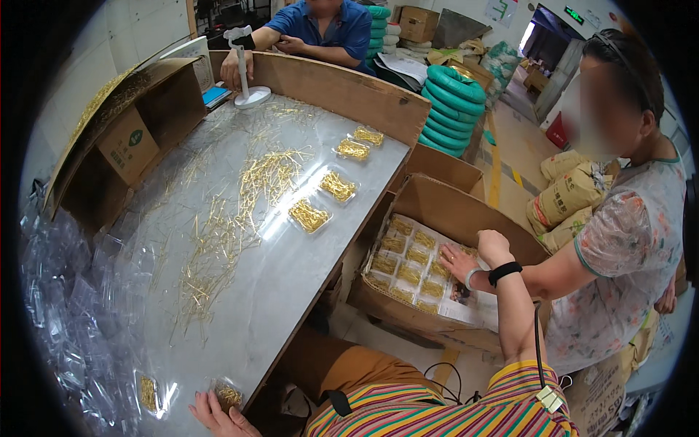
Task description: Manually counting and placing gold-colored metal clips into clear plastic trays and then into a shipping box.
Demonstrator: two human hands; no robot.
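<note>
My left hand (pixel 222 416) is at the near edge of the grey tabletop. Its fingers are stretched out and touch a small clear plastic box (pixel 228 395) of thin gold-coloured metal pieces. A similar filled box (pixel 148 393) sits to its left. Over the open cardboard carton (pixel 429 336) at right, my right hand (pixel 496 248) is closed, with a black band on the wrist. Whatever its fingers hold is hidden. Rows of filled clear boxes (pixel 417 255) lie in the carton. A co-worker's hand (pixel 457 263) reaches over them, close beside mine.
Loose gold-coloured pieces (pixel 266 178) spread over the tabletop (pixel 291 284). Several filled boxes (pixel 338 186) stand near its right edge. Clear empty packaging (pixel 62 320) heaps at left. A white stand (pixel 252 96) and another person's hand (pixel 234 71) are at the far end. Green coils (pixel 453 109) stand behind.
</note>
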